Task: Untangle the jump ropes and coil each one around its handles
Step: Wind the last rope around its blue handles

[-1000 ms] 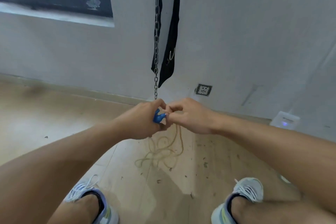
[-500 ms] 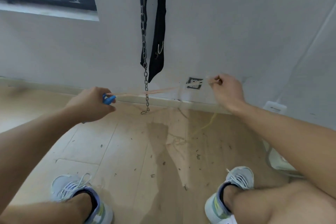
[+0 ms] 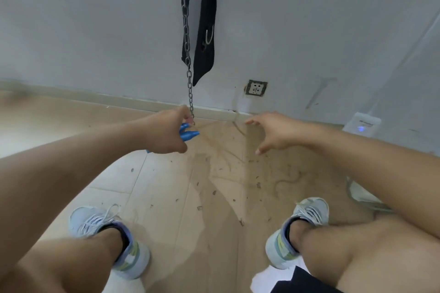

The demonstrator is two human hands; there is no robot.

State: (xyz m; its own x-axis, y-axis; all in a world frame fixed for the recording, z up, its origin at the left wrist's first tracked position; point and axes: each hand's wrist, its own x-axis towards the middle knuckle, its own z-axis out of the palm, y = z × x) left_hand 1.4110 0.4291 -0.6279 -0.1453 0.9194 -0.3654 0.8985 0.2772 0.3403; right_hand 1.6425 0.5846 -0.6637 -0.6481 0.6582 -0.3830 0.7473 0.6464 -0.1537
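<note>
Left hand (image 3: pixel 166 134) curled round a pair of blue handles (image 3: pixel 188 134), held together above the floor. Tapered tips stick out past the fingers, pointing right and slightly away, toward the wall; long axis runs roughly left-right. A sliver of blue also shows below the wrist at the butt end. Tan rope (image 3: pixel 215 143) leaves the tips, blurred, slanting down to the floor; a faint wavy stretch of it lies on the boards further right, near the right shoe (image 3: pixel 302 228).

Metal chain (image 3: pixel 188 59) hangs down the wall, lower end just beside the left hand's knuckles. Black strap (image 3: pixel 206 31) hangs just right of the chain.

Right hand (image 3: pixel 273 133) spread, fingers straight to lightly bent, holding nothing, well apart from the handles.

Floor (image 3: pixel 166 185): pale wood boards, scattered dark debris. White wall, pale skirting, a wall socket (image 3: pixel 256 88) low down. White device (image 3: pixel 362 123) with a blue light at far right. Left shoe (image 3: pixel 107 238) near the bottom edge.
</note>
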